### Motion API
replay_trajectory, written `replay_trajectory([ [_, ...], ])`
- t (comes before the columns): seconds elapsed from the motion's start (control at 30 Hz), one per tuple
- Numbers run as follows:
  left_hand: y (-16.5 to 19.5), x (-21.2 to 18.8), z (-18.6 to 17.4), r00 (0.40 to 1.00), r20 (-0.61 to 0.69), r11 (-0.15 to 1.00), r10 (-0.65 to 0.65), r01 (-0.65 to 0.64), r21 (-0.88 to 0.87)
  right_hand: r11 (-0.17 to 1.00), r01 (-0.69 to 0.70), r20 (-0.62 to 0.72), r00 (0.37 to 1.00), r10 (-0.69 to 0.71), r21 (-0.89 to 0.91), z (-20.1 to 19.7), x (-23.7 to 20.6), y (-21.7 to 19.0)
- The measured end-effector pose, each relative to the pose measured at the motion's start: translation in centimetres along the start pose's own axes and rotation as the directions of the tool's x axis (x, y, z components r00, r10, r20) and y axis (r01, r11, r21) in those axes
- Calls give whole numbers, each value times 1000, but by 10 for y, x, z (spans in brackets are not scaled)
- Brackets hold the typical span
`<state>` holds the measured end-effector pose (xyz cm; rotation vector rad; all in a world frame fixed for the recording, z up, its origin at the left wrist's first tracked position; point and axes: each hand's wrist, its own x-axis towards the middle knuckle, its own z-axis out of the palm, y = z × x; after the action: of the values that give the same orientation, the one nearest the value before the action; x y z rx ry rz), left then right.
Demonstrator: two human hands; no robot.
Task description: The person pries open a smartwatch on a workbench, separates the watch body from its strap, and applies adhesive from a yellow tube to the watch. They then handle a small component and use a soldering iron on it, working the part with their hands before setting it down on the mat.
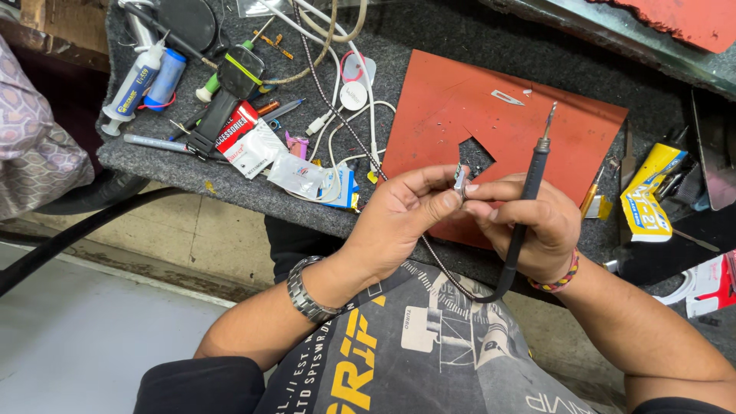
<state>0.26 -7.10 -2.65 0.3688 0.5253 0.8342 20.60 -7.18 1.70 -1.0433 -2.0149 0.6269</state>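
My left hand pinches a small silvery metal part between thumb and fingers, just in front of the bench edge. My right hand touches the same part with its fingertips and also grips a black soldering iron, whose tip points up over an orange-red mat. The iron's black cord loops down below my wrists. A braided cable runs from the bench top down under my left hand.
The grey felt bench carries a syringe tube, a black tool with a green band, small sachets, white cables, a blade on the mat and a yellow tube at right.
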Motion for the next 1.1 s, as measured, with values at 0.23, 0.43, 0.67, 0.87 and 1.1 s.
replay_trajectory([
  [0.23,-11,2,-1,1000,4,994,11,-11,106,998,-52,-21,998,51,-19,1,-5,0],
  [0.43,-22,5,-1,996,-19,983,92,-88,162,997,-76,-39,996,77,32,4,-14,6],
  [0.67,-40,14,-4,988,-2,967,152,-148,206,953,-252,-94,958,270,166,4,-44,29],
  [0.87,-52,28,-10,993,2,993,115,-115,24,926,-187,-250,928,276,328,13,-77,61],
  [1.1,-47,33,-7,980,16,980,200,-200,7,903,-164,-272,919,286,397,12,-71,84],
])
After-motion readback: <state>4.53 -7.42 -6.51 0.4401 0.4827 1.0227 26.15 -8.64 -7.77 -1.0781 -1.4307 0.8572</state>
